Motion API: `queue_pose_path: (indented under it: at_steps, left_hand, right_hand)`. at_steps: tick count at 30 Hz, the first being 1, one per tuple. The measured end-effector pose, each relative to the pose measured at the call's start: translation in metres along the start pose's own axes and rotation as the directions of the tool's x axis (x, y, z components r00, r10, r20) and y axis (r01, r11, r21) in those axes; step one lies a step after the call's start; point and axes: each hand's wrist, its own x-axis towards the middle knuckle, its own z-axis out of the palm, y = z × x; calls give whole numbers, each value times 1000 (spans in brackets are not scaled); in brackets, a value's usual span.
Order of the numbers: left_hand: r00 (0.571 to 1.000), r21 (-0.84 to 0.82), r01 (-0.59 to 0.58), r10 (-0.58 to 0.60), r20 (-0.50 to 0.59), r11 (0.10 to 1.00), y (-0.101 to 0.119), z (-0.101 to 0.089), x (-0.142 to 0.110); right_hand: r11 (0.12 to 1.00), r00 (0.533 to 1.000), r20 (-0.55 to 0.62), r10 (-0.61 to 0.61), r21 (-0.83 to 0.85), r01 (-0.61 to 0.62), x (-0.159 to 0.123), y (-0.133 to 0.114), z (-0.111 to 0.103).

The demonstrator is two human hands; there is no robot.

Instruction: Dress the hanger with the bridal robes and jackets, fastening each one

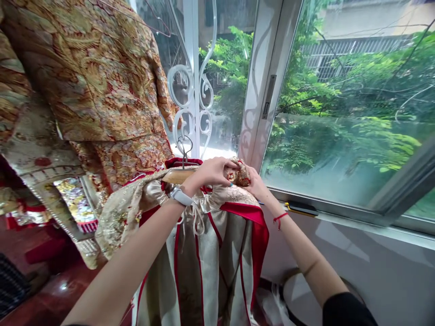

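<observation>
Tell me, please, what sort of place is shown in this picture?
Probably a costume or formal-wear room, perhaps a shop. A richly patterned gold garment is at the left, and a cream-and-red garment is on a wooden hanger.

The left hand (212, 171) and right hand (253, 182) hide part of the gown (209, 244) between their fingers, and most of the right fingertips are out of sight behind the bunched cloth. Left of the fingers, cloth and hand cover much of the hanger (176, 176). Below them, the gown runs off the bottom edge; far left, the top edge crops the gold jacket (102, 77). Right of them, misted glass (340, 163) blurs the leaves (287, 151); lower right, the right arm (306, 258) covers part of an unclear round object (299, 294).
</observation>
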Motion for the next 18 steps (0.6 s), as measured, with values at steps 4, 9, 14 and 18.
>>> queue_pose_path:
  at_steps: [4, 9, 14, 18]
  left_hand:
    - [999, 83, 45, -45, -4, 996, 2, 5, -5]
    - [989, 282, 108, -133, 71, 953, 14, 15, -15]
    - [990, 355, 42, -86, 109, 934, 16, 21, -23]
    - [995, 319, 9, -40, 92, 948, 15, 18, -21]
  right_hand:
    - [956, 950, -214, 228, -137, -260, -24, -6, 9]
    - [891, 881, -172, 440, -40, -453, -95, 12, 24]
    - [796, 852, -95, 515, 423, -434, -117, 36, -21]
    - [687, 836, -25, 548, 584, -432, -87, 24, -71]
